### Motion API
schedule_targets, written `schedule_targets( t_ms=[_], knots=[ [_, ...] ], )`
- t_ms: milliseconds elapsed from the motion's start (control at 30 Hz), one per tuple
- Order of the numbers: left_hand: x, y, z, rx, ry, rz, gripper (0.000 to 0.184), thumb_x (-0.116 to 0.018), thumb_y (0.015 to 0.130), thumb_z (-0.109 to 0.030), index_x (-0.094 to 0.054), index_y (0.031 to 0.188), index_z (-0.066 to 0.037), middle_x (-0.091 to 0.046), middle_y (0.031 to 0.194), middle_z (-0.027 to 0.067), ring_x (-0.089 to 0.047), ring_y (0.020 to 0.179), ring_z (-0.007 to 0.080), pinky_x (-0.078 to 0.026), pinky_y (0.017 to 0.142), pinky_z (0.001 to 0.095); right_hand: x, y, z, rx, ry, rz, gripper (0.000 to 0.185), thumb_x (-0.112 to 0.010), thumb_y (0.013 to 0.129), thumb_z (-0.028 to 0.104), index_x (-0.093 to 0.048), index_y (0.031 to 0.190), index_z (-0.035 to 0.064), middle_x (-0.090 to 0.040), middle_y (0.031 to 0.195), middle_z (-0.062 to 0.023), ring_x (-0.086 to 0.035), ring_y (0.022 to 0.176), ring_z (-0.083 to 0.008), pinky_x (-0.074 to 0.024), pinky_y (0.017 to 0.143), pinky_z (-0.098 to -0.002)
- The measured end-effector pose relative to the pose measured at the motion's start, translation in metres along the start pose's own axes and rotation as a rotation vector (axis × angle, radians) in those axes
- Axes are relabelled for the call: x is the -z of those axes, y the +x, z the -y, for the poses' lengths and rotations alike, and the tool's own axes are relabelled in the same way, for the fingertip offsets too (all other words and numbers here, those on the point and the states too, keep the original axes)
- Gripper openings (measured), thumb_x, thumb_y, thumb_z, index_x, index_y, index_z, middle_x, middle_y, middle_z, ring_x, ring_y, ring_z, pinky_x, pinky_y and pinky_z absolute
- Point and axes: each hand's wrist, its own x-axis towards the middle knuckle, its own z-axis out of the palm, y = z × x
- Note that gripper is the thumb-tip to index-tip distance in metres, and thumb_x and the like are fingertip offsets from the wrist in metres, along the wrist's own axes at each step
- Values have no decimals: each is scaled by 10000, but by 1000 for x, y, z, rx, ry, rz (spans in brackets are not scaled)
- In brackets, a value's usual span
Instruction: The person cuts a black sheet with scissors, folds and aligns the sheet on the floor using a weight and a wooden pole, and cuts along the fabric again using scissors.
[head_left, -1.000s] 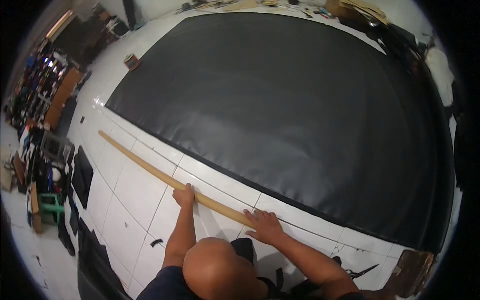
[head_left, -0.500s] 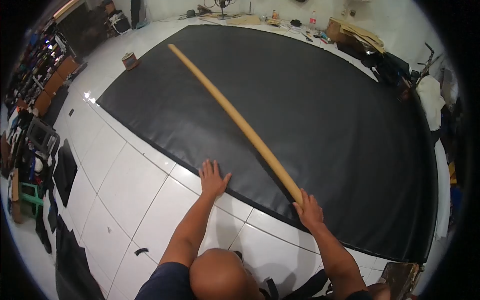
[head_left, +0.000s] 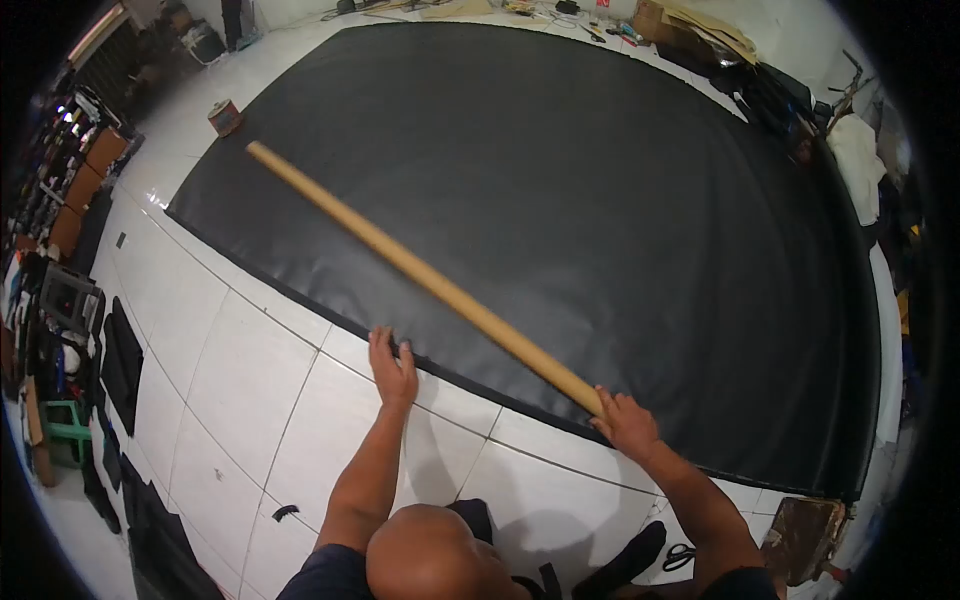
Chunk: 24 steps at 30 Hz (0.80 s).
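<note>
A long tan tube, seemingly cardboard (head_left: 430,280), lies diagonally over a large black sheet (head_left: 600,180) that looks like leather or vinyl, spread on the floor. My right hand (head_left: 628,425) grips the tube's near end, its fingers wrapped around it. My left hand (head_left: 393,370) is at the sheet's near edge, fingers stretched out and thumb apart, holding nothing. Whether its fingertips press on the sheet or hover just over it I cannot tell. The tube's far end points toward a small round tin or spool (head_left: 224,118) at the sheet's far left corner.
White floor tiles (head_left: 240,370) border the sheet. Scissors (head_left: 679,557) lie by my right forearm, near a worn brown block (head_left: 805,540). Black scraps (head_left: 122,365) and a green stool (head_left: 68,430) are on the left. Folded cardboard (head_left: 700,35) sits at the back right.
The tube's far end has swung left and nearer, so the tube lies closer to the sheet's near edge. My left hand has drawn back slightly to the left, toward that edge.
</note>
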Motion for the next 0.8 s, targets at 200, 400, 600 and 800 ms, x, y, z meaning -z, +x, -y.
schedule_targets(
  t_ms=[200,400,600,800],
  knots=[
    [6,27,9,42,131,-181,506,-453,982,-285,-415,1332,78,-366,1414,307,-326,1338,434,-239,1119,484,15,2,16,23,-15,141,608,-554,909,459,-381,1434,206,-558,1100,-124,-567,1039,-302,-530,805,-455],
    [-6,42,9,119,348,95,706,-439,971,-430,-261,1448,60,-205,1510,303,-166,1420,433,-115,1163,488,41,41,3,-4,-10,159,555,-490,946,461,-348,1456,294,-540,1110,-141,-561,1046,-317,-508,836,-474],
    [-14,38,8,128,518,247,861,-476,914,-551,-226,1465,61,-133,1532,308,-102,1437,434,-59,1171,493,51,142,6,-122,18,-57,572,-495,954,443,-296,1478,332,-518,1106,-161,-558,1033,-333,-500,842,-470],
    [-15,37,9,76,579,268,845,-497,913,-529,-240,1457,65,-158,1518,318,-119,1431,437,-87,1165,508,65,236,28,-332,185,-122,591,-482,969,397,-239,1501,315,-541,1199,-189,-574,1090,-356,-488,884,-481]
  ],
)
